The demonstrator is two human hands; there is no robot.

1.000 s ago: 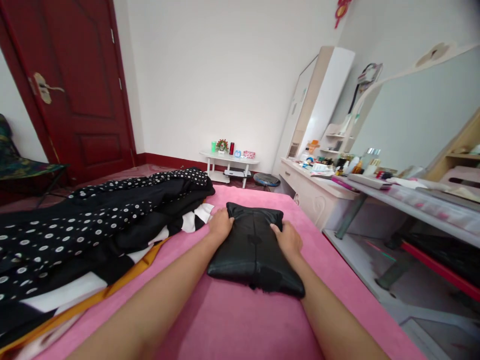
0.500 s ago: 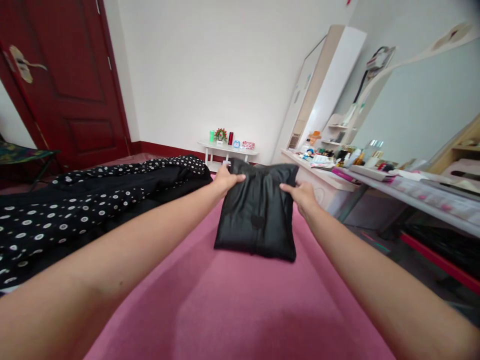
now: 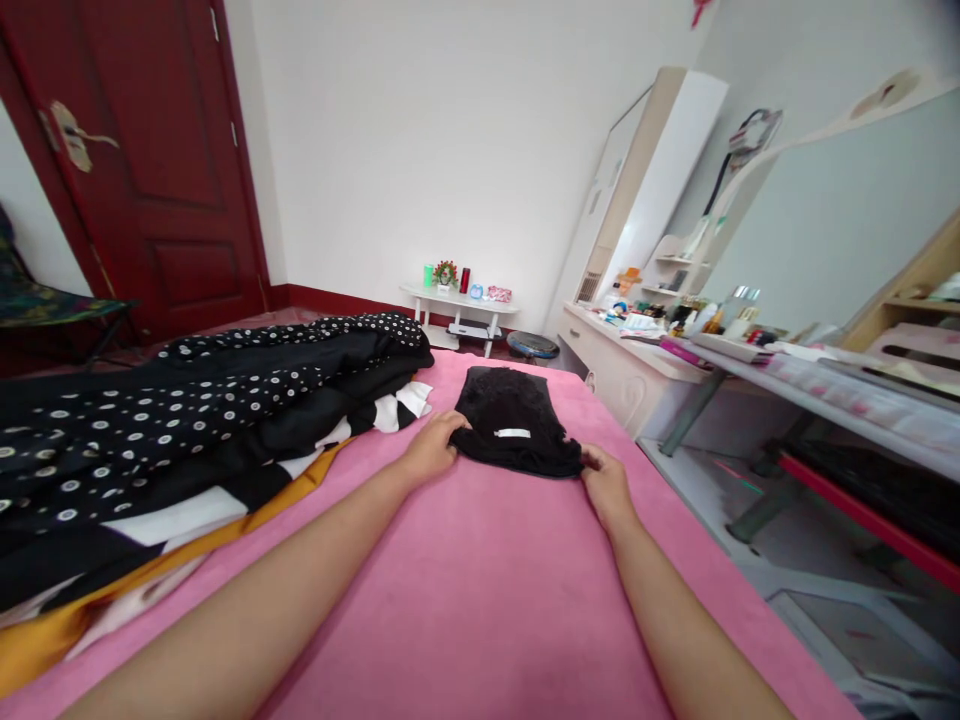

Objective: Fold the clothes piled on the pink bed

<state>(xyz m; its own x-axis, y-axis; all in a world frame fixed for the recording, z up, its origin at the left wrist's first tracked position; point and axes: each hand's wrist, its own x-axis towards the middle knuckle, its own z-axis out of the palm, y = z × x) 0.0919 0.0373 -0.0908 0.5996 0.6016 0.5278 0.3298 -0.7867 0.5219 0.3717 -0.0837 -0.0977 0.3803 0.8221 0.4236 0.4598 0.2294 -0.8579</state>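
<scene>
The black garment was spread on the bed, right of the clothes. Its near corners were pinched, the left by the left hand, the right by the right hand, fingers closed on cloth. That edge was probably best drawn evenly taut, with the ragged middle smoothed. The edge with the tag was turned nearward; the long axis seemed to be set near to far, though foreshortening left this unsure.

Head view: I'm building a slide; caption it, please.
Left hand and right hand at the near corners of a folded black fabric garment with a white label on pink cloth.
</scene>
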